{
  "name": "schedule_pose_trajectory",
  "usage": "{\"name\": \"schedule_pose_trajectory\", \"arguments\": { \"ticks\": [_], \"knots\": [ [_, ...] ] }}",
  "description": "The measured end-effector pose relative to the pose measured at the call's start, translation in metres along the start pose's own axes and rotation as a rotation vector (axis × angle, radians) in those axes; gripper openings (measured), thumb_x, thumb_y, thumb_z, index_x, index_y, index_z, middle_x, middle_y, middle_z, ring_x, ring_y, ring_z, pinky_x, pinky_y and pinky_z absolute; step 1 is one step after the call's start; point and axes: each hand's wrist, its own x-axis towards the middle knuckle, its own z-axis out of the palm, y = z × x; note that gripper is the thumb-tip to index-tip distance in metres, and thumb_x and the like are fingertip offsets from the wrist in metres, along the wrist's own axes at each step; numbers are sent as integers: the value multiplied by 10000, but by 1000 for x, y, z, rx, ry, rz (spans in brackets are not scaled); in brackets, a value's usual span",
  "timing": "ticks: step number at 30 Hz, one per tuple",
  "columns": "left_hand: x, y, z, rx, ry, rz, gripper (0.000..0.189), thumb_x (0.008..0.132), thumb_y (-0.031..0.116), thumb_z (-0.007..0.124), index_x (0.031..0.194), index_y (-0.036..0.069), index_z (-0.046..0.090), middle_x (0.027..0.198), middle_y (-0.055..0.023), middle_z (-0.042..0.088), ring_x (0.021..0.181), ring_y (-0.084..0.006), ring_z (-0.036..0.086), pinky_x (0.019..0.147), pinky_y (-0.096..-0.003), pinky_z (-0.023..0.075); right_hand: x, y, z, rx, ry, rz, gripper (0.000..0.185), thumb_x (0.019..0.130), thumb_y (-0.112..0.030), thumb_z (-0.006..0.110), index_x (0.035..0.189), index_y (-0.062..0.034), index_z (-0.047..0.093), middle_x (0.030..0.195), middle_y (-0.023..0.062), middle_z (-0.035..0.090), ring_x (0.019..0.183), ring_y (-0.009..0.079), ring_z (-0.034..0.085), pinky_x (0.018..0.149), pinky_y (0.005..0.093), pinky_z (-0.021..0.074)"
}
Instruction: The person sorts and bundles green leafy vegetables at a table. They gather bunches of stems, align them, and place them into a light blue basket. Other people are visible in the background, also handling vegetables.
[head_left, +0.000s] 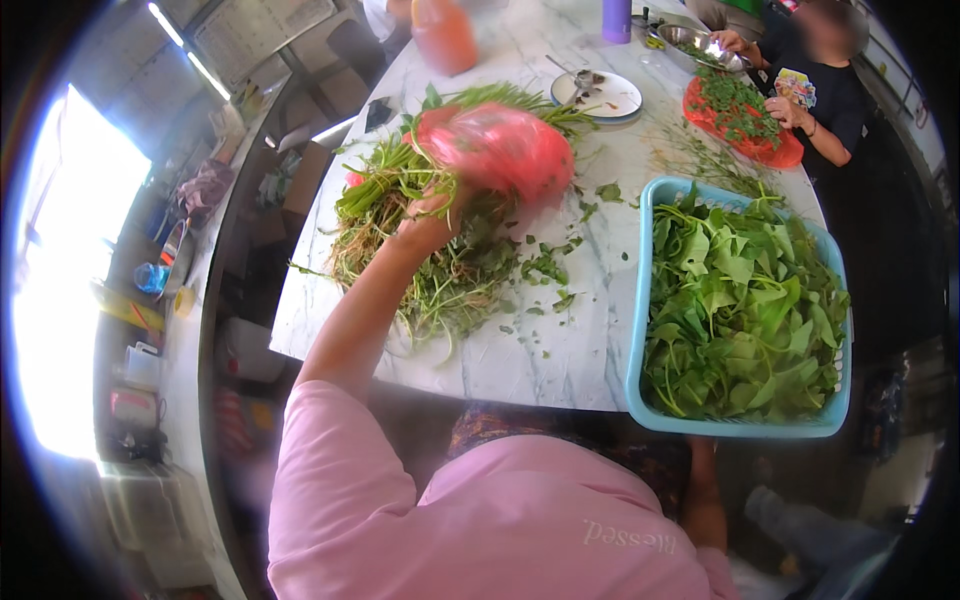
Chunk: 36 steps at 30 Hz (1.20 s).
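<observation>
My left hand (436, 214) reaches over a heap of leafy greens with roots and trimmed stems (450, 300). It grips the lower edge of a thin red plastic bag (499, 150), which is blurred; some stems partly cover the fingers. A bundle of green stalks (373, 176) lies beside the bag on the left. At the table's right front corner is a light blue plastic basket (637, 322) full of loose green leaves (742, 300). My right forearm (703, 487) goes up under the basket's near edge, and the right hand is out of view behind it.
Torn leaf scraps (546, 264) dot the marble-patterned table (585, 352). Farther back are a plate with a spoon (626, 96), an orange jug (444, 37) and a purple bottle (616, 21). Across the table, a person handles small-leaved sprigs (739, 116) over red plastic near a metal bowl (679, 34).
</observation>
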Motion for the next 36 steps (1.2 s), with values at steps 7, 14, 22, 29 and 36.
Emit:
{"name": "schedule_pose_trajectory", "arguments": {
  "ticks": [7, 14, 22, 29, 36],
  "knots": [
    [-1, 32, 12, 132, -217, 21, 426, 786, 9, 537, 1196, 100, 611, 1278, -149, 577, 1262, -317, 486, 1102, -426, 357, -22, 8, -2, -1, -28, 43, 551, 868, -441, 597, 1304, -105, 579, 1370, 141, 547, 1281, 360, 486, 1081, 481, 371],
    [-39, 78, 42, 24, -96, -178, 326, 785, -9, 587, 1088, 65, 684, 1044, -206, 651, 999, -386, 618, 885, -463, 484, -13, 5, -5, -3, -45, 69, 552, 872, -442, 589, 1308, -105, 573, 1374, 139, 543, 1283, 360, 484, 1081, 482, 372],
    [20, 65, -19, -956, -232, -426, 257, 875, 38, 599, 1108, 56, 706, 944, -50, 713, 845, -190, 681, 758, -333, 535, 4, -7, -6, 10, -52, 74, 552, 877, -445, 576, 1315, -110, 566, 1380, 137, 537, 1286, 359, 481, 1081, 483, 371],
    [34, 74, -24, -1205, -434, -379, 249, 906, 15, 571, 1136, 11, 664, 951, -58, 686, 783, -102, 653, 669, -238, 533, -2, -8, -6, 9, -49, 84, 551, 882, -448, 565, 1321, -115, 560, 1386, 135, 532, 1289, 358, 479, 1082, 483, 371],
    [23, 104, -19, -705, -446, -326, 171, 806, 46, 605, 940, 5, 702, 785, -134, 683, 705, -225, 661, 677, -337, 518, -16, 0, -5, -14, -62, 92, 551, 886, -450, 554, 1328, -120, 554, 1391, 133, 527, 1291, 357, 476, 1082, 484, 370]
  ]
}}
